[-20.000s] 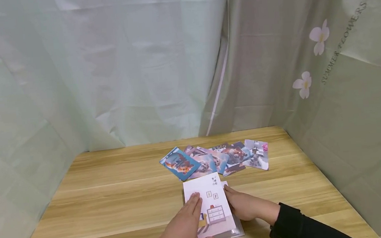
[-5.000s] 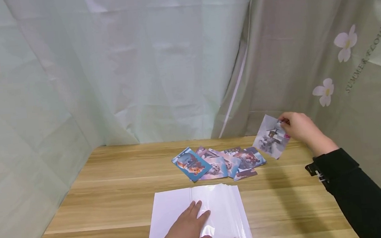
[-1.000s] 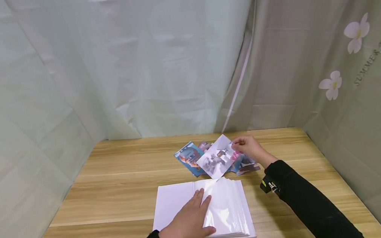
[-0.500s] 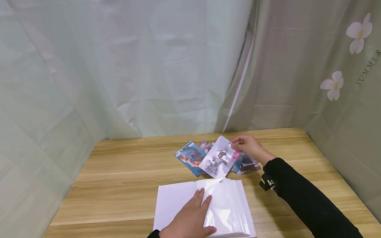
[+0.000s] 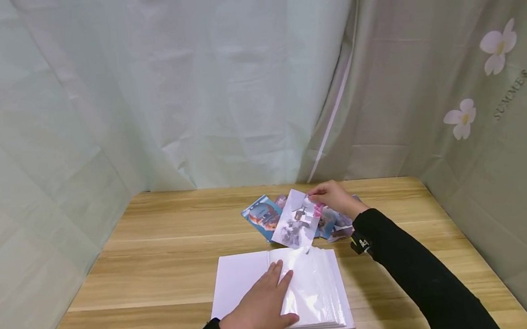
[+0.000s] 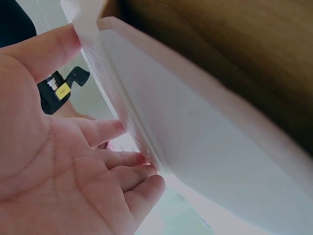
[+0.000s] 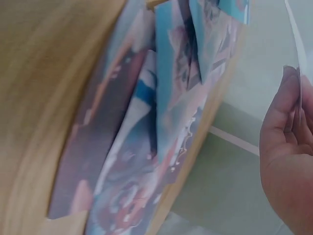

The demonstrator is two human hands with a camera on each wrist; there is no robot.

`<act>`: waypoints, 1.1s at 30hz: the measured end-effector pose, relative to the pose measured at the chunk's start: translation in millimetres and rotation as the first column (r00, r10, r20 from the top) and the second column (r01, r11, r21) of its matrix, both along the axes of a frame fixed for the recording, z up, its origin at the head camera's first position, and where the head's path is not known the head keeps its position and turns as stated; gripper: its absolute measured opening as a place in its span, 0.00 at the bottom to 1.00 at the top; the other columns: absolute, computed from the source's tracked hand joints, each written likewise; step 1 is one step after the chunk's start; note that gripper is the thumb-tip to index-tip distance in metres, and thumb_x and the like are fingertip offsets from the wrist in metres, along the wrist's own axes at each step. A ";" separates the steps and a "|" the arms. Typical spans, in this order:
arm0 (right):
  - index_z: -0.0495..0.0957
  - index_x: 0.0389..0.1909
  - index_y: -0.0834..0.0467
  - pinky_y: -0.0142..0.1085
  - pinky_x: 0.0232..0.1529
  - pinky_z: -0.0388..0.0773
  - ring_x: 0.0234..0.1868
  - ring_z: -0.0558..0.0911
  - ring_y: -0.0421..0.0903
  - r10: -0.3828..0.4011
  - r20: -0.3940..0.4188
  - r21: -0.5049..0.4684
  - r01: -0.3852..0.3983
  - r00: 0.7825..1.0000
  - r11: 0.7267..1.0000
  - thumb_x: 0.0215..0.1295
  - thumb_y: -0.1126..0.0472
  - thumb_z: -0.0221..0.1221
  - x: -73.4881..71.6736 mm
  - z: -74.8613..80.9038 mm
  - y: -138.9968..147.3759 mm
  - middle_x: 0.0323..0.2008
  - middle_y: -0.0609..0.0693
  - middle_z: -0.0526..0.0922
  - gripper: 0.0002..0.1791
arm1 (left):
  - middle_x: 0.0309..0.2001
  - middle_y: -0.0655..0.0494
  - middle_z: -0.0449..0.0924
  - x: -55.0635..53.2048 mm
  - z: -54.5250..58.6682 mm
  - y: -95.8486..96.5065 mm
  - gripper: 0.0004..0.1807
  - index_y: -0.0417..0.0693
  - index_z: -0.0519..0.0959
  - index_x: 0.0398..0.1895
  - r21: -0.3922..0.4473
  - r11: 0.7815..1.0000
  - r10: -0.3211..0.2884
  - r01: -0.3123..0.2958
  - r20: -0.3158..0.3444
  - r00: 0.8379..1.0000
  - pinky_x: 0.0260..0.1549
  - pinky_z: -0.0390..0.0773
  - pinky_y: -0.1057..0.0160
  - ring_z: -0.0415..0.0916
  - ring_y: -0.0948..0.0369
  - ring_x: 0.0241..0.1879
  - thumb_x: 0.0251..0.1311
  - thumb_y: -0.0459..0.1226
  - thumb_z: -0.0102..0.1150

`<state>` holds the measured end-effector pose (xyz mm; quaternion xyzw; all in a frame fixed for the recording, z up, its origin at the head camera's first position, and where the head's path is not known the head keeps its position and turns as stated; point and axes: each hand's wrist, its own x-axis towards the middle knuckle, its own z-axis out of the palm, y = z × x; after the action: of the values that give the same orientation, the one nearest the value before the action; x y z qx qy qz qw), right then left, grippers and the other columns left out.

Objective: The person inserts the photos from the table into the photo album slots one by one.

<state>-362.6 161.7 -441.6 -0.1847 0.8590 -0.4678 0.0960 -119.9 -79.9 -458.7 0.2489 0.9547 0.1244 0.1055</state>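
My left hand [image 5: 262,304] lies with fingers spread on an opened photo album [image 5: 240,271], over its clear plastic sleeves [image 5: 305,296]. In the left wrist view the fingertips of that hand [image 6: 93,152] touch the album's page [image 6: 161,103]. My right hand [image 5: 334,196] pinches a photo [image 5: 294,219] by its upper right corner. The photo is tilted, and its lower corner meets the top edge of the sleeves. The right wrist view shows the thumb and fingers of the right hand [image 7: 288,132] gripping the photo's thin edge [image 7: 296,39].
Several printed pictures lie overlapping behind the album, among them a blue cartoon card [image 5: 261,217] and pictures at the right [image 5: 341,225]. The wooden table [image 5: 158,257] ends at a pale curtain [image 5: 221,110]. A curtain with printed flowers [image 5: 462,118] hangs at the right.
Over the last second the right hand shifted left, turning the photo more upright at the sleeve's top. Earlier, the album was opened and the photo lifted from the right of the pile. Left hand stays.
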 end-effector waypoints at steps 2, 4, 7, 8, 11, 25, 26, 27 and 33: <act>0.85 0.47 0.67 0.37 0.39 0.82 0.35 0.82 0.41 0.017 -0.010 0.027 -0.017 1.000 1.000 0.68 0.65 0.63 -1.8 2.6 -3.2 0.41 0.57 0.88 0.11 | 0.77 0.39 0.52 -0.1 -0.7 -0.2 0.48 0.45 0.62 0.76 -0.002 1.000 0.002 -0.002 0.006 1.000 0.70 0.62 0.51 0.51 0.45 0.76 0.58 0.60 0.64; 0.86 0.47 0.65 0.34 0.39 0.81 0.37 0.82 0.42 0.025 -0.016 0.058 -0.024 1.000 0.998 0.68 0.64 0.63 -3.5 4.3 -5.9 0.42 0.56 0.88 0.11 | 0.77 0.39 0.51 -0.1 -0.6 -0.4 0.48 0.45 0.62 0.76 -0.003 1.000 0.003 -0.003 0.013 1.000 0.70 0.62 0.50 0.51 0.45 0.76 0.58 0.61 0.64; 0.86 0.46 0.64 0.34 0.42 0.80 0.40 0.83 0.44 0.034 -0.018 0.091 -0.032 0.999 0.995 0.68 0.64 0.63 -5.7 5.7 -9.8 0.42 0.56 0.88 0.10 | 0.77 0.39 0.51 0.1 0.7 -0.4 0.48 0.45 0.62 0.76 -0.004 1.000 0.004 -0.003 0.021 1.000 0.70 0.62 0.50 0.50 0.45 0.76 0.59 0.60 0.64; 0.86 0.46 0.64 0.34 0.43 0.80 0.41 0.83 0.44 0.038 -0.021 0.098 -0.036 0.999 0.994 0.68 0.64 0.63 -6.2 5.9 -11.1 0.42 0.56 0.88 0.10 | 0.77 0.39 0.51 0.0 1.2 -0.3 0.48 0.45 0.62 0.76 -0.004 1.000 0.003 -0.003 0.022 1.000 0.70 0.62 0.50 0.50 0.45 0.76 0.59 0.60 0.64; 0.87 0.45 0.65 0.34 0.43 0.80 0.41 0.82 0.44 0.058 -0.024 0.102 -0.055 0.998 0.993 0.68 0.65 0.63 -7.4 6.4 -14.6 0.42 0.57 0.88 0.10 | 0.77 0.39 0.51 0.2 2.4 -0.5 0.48 0.45 0.62 0.76 -0.004 1.000 0.002 -0.002 0.019 1.000 0.70 0.61 0.50 0.50 0.45 0.76 0.58 0.60 0.64; 0.88 0.41 0.65 0.30 0.34 0.77 0.32 0.77 0.39 0.146 -0.009 0.165 -0.142 0.989 0.976 0.64 0.66 0.66 -18.5 9.8 -26.2 0.36 0.51 0.87 0.07 | 0.76 0.38 0.54 -0.7 0.3 0.8 0.48 0.44 0.63 0.75 -0.011 1.000 -0.007 0.006 -0.028 1.000 0.70 0.61 0.51 0.52 0.44 0.75 0.57 0.60 0.65; 0.88 0.40 0.65 0.30 0.34 0.77 0.31 0.77 0.39 0.155 -0.010 0.167 -0.151 0.988 0.974 0.64 0.66 0.66 -18.7 10.8 -27.2 0.36 0.51 0.87 0.07 | 0.76 0.37 0.54 -0.8 0.6 0.8 0.48 0.44 0.63 0.75 -0.014 1.000 -0.008 0.008 -0.030 1.000 0.70 0.61 0.51 0.52 0.44 0.75 0.57 0.60 0.65; 0.88 0.40 0.65 0.31 0.34 0.77 0.31 0.77 0.38 0.164 -0.008 0.168 -0.160 0.986 0.973 0.64 0.66 0.66 -18.9 11.4 -28.2 0.35 0.51 0.87 0.07 | 0.76 0.37 0.54 -0.9 0.6 0.9 0.48 0.44 0.63 0.75 -0.017 1.000 -0.009 0.008 -0.032 0.999 0.70 0.61 0.51 0.52 0.44 0.75 0.57 0.60 0.64; 0.87 0.42 0.66 0.31 0.32 0.78 0.26 0.79 0.37 0.179 0.034 0.160 -0.182 0.983 0.970 0.65 0.66 0.65 -19.3 14.7 -33.9 0.35 0.53 0.88 0.08 | 0.76 0.38 0.54 -1.0 1.0 1.2 0.48 0.44 0.63 0.75 -0.021 1.000 -0.010 0.009 -0.028 1.000 0.70 0.62 0.51 0.52 0.44 0.75 0.58 0.60 0.64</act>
<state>-381.8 127.7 -427.0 -0.2492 0.8729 -0.3873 0.1611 -120.9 -78.6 -457.7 0.2541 0.9561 0.1106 0.0950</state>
